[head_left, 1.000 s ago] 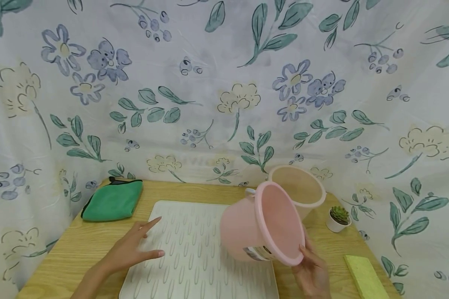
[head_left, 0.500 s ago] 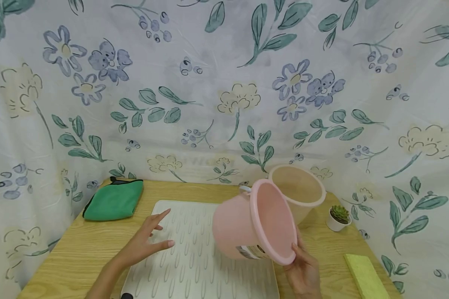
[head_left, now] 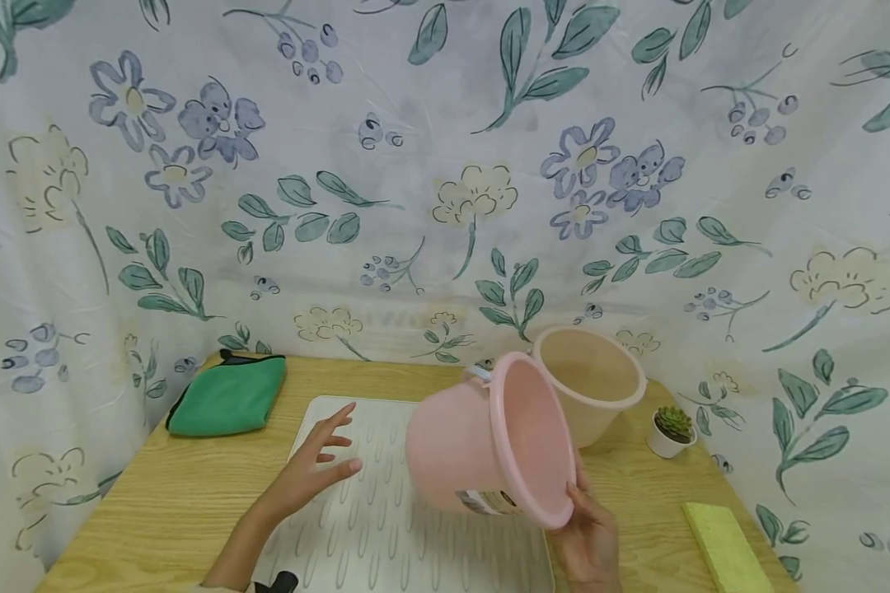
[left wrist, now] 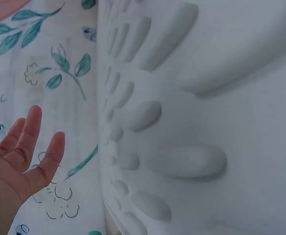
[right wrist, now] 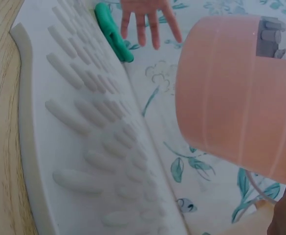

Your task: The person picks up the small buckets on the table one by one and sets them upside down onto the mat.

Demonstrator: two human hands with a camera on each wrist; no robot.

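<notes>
Pink plastic bucket (head_left: 452, 449) was up in the air over the white ribbed mat (head_left: 371, 543), not touching it, tipped on its side with the mouth turned right. Handle (head_left: 479, 373) at the top by the rim, printed label (head_left: 488, 501) low on the wall. Right hand (head_left: 592, 535) had it by the lower rim, thumb over the lip, other fingers mostly hidden behind; likely chosen because the lip was the easiest edge to pinch. One-sided hold probably explained the tilt.

Left hand (head_left: 311, 473) was over the mat's left part, fingers loosely spread, slightly bent, nothing in them, apart from the bucket; the pose looked ready to steady its base. Black band (head_left: 278, 583) at that wrist.

Cream bucket (head_left: 593, 424) stood upright just behind the pink one, potted succulent (head_left: 671, 432) to its right, yellow slab (head_left: 727, 548), maybe a sponge, at the near right. Green zip pouch (head_left: 228, 397) lay back left. These sat around the mat, presumably to keep the middle free.

Surface: light wood-grain table (head_left: 163, 511). Floral curtain (head_left: 415, 272) hung behind and at both sides, hiding the room.
</notes>
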